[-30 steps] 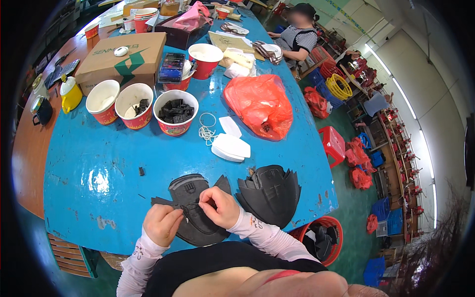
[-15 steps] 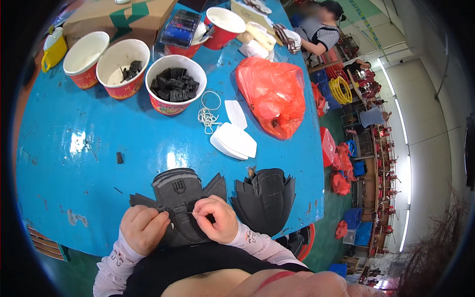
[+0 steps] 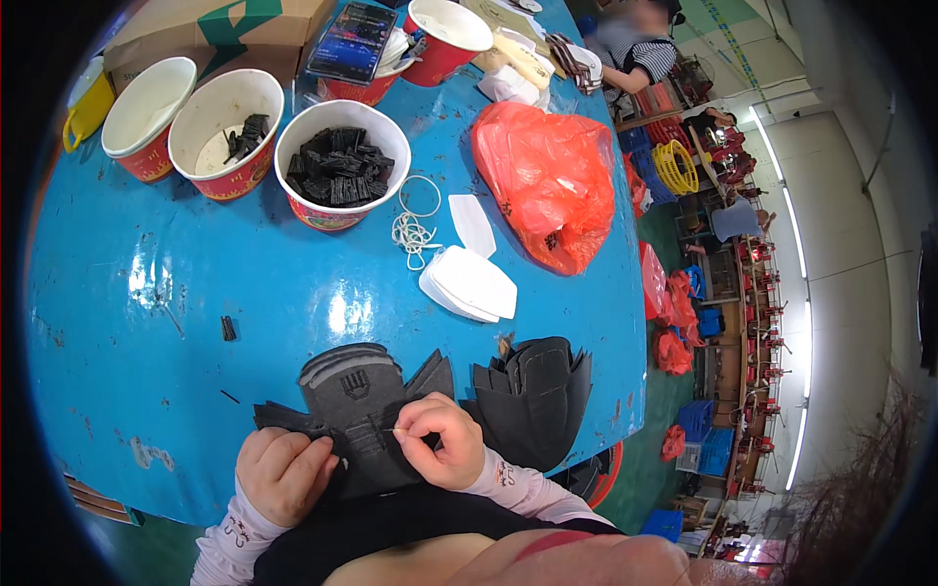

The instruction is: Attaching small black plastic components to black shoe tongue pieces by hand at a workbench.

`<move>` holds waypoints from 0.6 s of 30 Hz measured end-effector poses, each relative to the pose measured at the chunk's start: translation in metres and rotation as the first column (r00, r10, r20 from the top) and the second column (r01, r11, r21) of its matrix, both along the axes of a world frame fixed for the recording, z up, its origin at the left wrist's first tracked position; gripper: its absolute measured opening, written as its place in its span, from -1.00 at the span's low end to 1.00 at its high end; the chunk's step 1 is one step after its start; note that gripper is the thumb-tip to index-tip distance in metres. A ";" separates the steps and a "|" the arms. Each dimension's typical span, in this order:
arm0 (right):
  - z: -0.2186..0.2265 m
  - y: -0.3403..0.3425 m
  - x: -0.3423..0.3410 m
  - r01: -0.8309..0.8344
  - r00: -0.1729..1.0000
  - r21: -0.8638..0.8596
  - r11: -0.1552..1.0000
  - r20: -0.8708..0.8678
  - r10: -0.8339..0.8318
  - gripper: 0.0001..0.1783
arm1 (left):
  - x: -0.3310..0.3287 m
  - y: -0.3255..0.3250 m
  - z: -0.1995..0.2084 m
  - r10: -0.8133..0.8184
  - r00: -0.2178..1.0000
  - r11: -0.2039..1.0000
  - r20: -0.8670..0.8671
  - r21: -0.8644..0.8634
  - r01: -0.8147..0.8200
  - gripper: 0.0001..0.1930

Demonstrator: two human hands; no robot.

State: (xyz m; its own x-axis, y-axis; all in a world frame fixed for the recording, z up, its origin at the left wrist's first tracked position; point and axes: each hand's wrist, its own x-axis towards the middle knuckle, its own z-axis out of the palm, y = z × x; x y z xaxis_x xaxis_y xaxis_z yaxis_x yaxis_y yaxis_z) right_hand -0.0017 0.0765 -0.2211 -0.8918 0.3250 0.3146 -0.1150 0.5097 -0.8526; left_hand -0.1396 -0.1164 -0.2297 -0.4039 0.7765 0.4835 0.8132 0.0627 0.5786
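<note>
Black, layered cut pieces, probably shoe uppers (image 3: 352,415), lie in a stack on the blue worktop (image 3: 293,283), right in front of the person, and directions here run from that stack. The right hand (image 3: 437,439), at its 4 o'clock edge, pinches a thin strand (image 3: 389,430) between thumb and forefinger (thread or wire, too fine to tell). The left hand (image 3: 288,477), between 7 and 8 o'clock, has its fingertips drawn close together at the edge; whether they nip a layer I cannot tell. To handle this well, I would let the left hand steady the layers flat while the right draws the strand gently and level, since a sharp tug could skew the pieces or snap it. As for markings, the stack bears a small emblem (image 3: 355,383) toward 12 o'clock, its detail unclear. Further off, printed characters show on the red-and-white paper bowls at 11 to 12 o'clock, a green graphic on the cardboard carton (image 3: 156,44) at 11, and text too small to read on the phone (image 3: 352,41) at 12.
</note>
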 end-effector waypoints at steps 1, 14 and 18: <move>0.001 -0.001 0.001 0.004 1.000 -0.009 1.000 -0.001 -0.004 -0.73 | 0.001 -0.001 0.001 0.000 1.000 1.000 -0.010 0.004 0.000 -0.68; -0.006 0.003 0.007 0.069 0.994 -0.010 0.998 -0.088 -0.070 -0.76 | 0.002 0.005 0.002 -0.062 0.998 0.998 0.017 -0.027 0.063 -0.76; -0.003 0.001 -0.011 -0.018 0.993 -0.013 1.000 -0.115 0.016 -0.74 | 0.003 -0.012 -0.002 0.030 0.998 0.997 -0.063 -0.074 -0.035 -0.77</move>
